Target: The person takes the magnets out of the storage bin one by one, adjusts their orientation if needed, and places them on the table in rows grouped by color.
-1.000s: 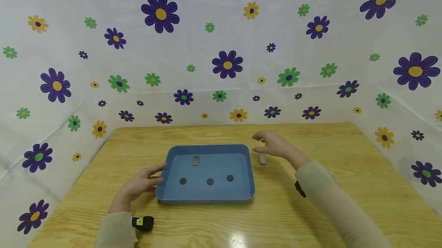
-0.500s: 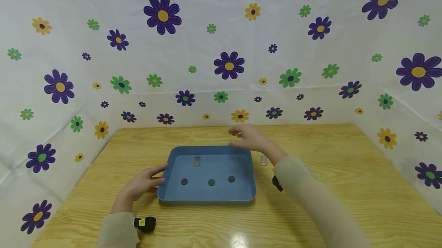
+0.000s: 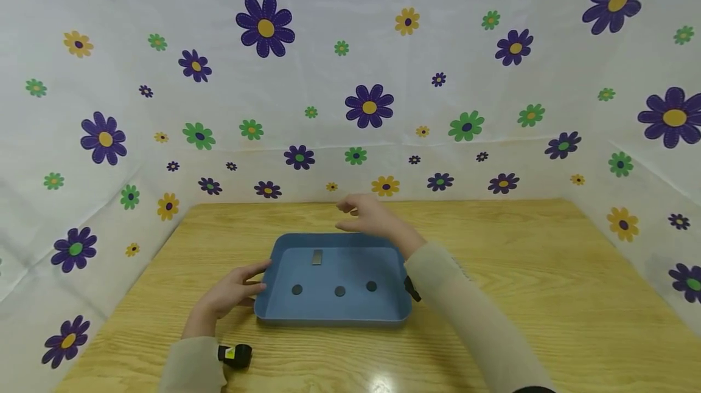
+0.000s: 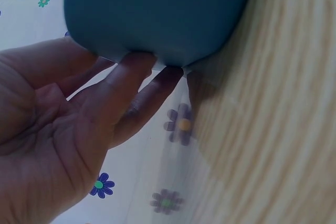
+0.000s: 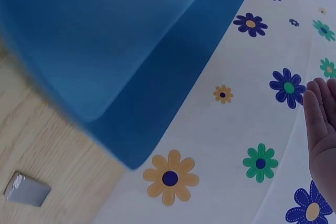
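A blue tray lies on the wooden table, with three dark round discs and a small grey rectangular block inside. My left hand rests its fingertips against the tray's left wall; the left wrist view shows the fingers touching the wall's outside. Over the tray's far edge, my right hand hovers with loosely bent fingers and nothing in them. A second grey rectangular block lies on the table off the tray's right end, hidden behind my right forearm in the head view.
The wooden table stretches out around the tray. White cloth with printed flowers hangs behind the table and along both sides. Each wrist carries a black camera, the left one low over the table.
My right hand has moved left, from beside the tray's right end to over its far edge. Its forearm now covers the outside block in the head view. The left hand stays at the tray.
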The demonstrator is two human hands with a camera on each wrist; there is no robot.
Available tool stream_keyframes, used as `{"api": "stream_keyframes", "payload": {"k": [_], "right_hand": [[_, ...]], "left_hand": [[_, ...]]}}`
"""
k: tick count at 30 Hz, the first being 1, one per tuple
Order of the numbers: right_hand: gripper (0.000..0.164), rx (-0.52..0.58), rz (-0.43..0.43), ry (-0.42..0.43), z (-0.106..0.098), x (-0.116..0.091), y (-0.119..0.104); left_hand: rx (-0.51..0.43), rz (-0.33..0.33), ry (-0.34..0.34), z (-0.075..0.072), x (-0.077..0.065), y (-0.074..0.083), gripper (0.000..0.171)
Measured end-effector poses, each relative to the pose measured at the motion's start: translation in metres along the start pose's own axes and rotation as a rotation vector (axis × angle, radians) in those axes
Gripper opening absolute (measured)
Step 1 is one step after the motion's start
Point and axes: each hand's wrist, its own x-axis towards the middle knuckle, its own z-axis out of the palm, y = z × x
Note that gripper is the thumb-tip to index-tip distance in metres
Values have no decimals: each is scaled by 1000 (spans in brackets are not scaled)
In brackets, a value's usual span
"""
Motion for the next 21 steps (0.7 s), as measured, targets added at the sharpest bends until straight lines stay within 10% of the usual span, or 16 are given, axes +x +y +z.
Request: {"api": "stream_keyframes", "payload": {"k": [21], "right_hand": [[39, -25, -80, -93, 49, 22, 8]], "left_hand": [[14, 1, 15, -1, 0, -2, 54]]}}
